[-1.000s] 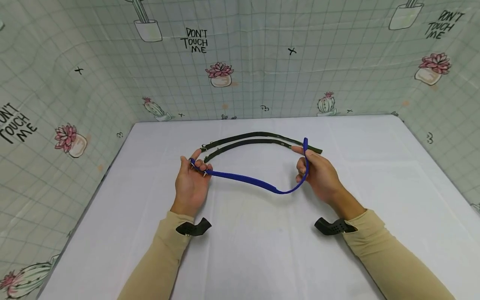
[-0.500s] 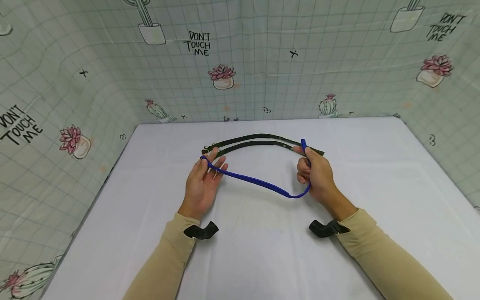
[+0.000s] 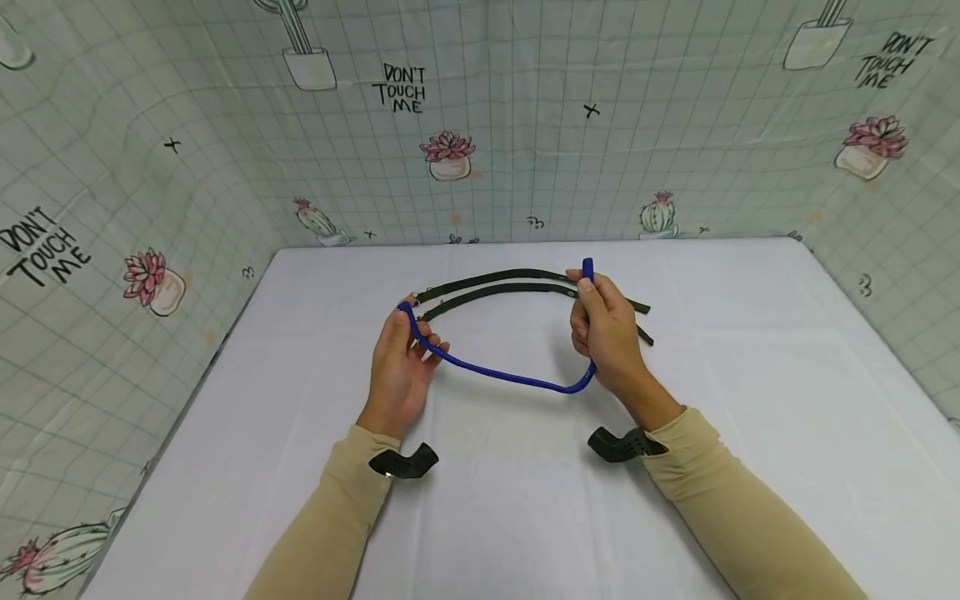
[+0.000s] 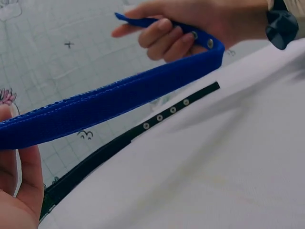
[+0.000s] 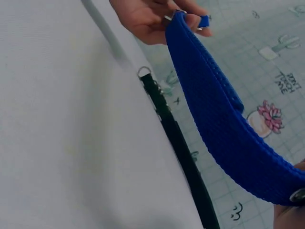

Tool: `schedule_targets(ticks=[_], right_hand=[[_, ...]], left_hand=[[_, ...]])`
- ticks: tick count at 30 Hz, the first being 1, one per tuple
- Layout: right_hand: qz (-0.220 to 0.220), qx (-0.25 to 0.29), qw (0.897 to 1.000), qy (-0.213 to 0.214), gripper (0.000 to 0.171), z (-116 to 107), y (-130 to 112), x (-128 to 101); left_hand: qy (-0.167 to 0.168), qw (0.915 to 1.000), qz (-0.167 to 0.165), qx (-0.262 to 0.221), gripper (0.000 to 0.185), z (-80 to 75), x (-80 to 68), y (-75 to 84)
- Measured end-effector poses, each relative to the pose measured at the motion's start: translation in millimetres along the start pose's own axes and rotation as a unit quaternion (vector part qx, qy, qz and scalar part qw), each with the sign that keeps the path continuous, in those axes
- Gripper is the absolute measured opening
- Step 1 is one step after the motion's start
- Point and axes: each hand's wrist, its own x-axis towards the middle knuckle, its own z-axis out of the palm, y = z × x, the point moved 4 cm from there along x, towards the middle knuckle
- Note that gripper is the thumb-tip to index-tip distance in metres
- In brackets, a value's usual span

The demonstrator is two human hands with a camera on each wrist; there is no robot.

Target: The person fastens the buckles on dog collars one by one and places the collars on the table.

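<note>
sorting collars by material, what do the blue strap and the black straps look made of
Blue strap: likely woven nylon webbing, matte, with a visible ribbed weave and metal eyelets. Black straps: texture too small to tell, perhaps similar webbing or faux leather; dull finish, silver eyelets, metal ring.

A white table (image 3: 525, 517) stands enclosed by green grid-patterned walls (image 3: 525, 150) printed with cacti and flowers.

I see two straps (image 3: 495, 283) lying on the bench (image 3: 750, 400). Just in front of them hangs a third strap (image 3: 510, 377), its ends held left and right above the bench.
</note>
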Motion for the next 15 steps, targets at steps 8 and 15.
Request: schedule_targets(ticks=[8, 15], right_hand=[[-0.034, 0.02, 0.998, 0.046, 0.046, 2.1, 1.4, -3.2], [-0.034, 0.044, 0.997, 0.048, 0.043, 1.8, 2.6, -3.7]], left_hand=[[-0.038, 0.9881, 0.02, 0.148, 0.052, 8.3, -1.9, -4.1], [-0.044, 0.9794, 0.044, 0.192, 0.053, 14.7, -2.7, -7.7]])
